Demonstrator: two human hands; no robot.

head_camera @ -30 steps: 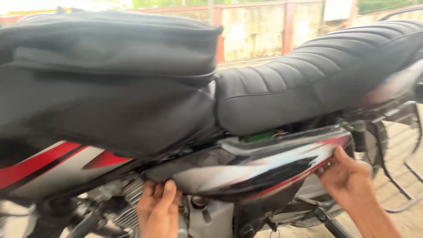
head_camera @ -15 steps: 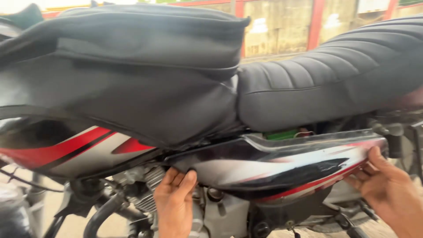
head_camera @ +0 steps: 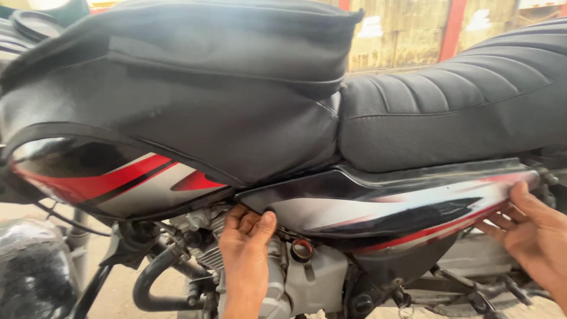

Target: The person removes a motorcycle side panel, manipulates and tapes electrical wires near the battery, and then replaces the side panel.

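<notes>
My two hands grip one glossy side panel (black, red-striped): left hand grasping its front tip, right hand its rear; ribbed seat above.

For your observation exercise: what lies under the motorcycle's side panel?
Below the side panel the engine casing and a round red-rimmed opening show. The left hand and right hand grip its ends. Whatever sits directly behind it is covered.
</notes>
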